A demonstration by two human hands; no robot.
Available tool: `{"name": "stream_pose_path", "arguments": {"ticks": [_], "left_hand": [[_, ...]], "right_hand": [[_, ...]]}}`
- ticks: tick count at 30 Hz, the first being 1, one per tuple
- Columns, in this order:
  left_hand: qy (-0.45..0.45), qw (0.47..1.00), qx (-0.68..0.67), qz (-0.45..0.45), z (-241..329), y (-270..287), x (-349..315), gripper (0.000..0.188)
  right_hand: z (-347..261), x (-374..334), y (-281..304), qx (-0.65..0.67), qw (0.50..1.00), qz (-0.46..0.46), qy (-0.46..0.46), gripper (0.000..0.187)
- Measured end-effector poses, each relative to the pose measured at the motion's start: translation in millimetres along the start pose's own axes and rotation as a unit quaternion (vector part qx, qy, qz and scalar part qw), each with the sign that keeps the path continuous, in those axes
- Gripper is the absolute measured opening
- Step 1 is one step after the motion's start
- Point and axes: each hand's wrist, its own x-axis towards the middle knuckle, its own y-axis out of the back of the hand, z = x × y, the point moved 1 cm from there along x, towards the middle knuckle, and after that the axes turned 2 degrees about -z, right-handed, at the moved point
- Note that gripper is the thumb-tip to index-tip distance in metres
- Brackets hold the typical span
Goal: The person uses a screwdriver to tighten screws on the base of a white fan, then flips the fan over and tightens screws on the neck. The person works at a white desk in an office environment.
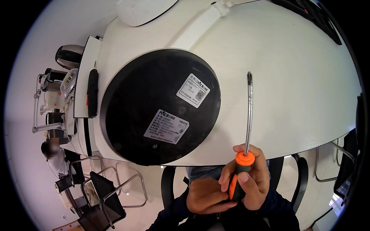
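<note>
A screwdriver (249, 111) with a long steel shaft and an orange and dark grey handle points up and away over the table edge. My right hand (256, 183) wraps round its handle, thumb lying along it. My left hand (206, 196) is curled closed against the lower end of the same handle, slightly blurred by motion. To the left of the screwdriver, a round black lamp base (135, 111) lies on the table with its underside up. It bears two pale printed labels and a small screw near its near edge. Both hands are apart from this base.
A white lamp arm (196, 32) runs away from the base, and a white rounded panel (144, 9) lies behind. A black electric screwdriver (92, 92) rests on a side ledge at left. Chairs (102, 196) stand beyond the white table (296, 88); another person (59, 159) sits far left.
</note>
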Motion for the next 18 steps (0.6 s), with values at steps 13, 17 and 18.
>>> {"name": "stream_pose_path", "arguments": {"ticks": [13,17,18], "left_hand": [[0.087,0.995,-0.018,0.036,8,6,-5,0.034],[0.088,0.995,-0.033,0.035,8,6,-1,0.042],[0.094,0.995,-0.034,0.023,7,5,-3,0.043]], "right_hand": [[11,-9,2,0.036,0.986,-0.153,0.053,0.035],[10,-11,-4,0.017,0.99,-0.134,0.033,0.034],[8,-9,-3,-0.005,0.987,-0.158,0.031,0.034]]}}
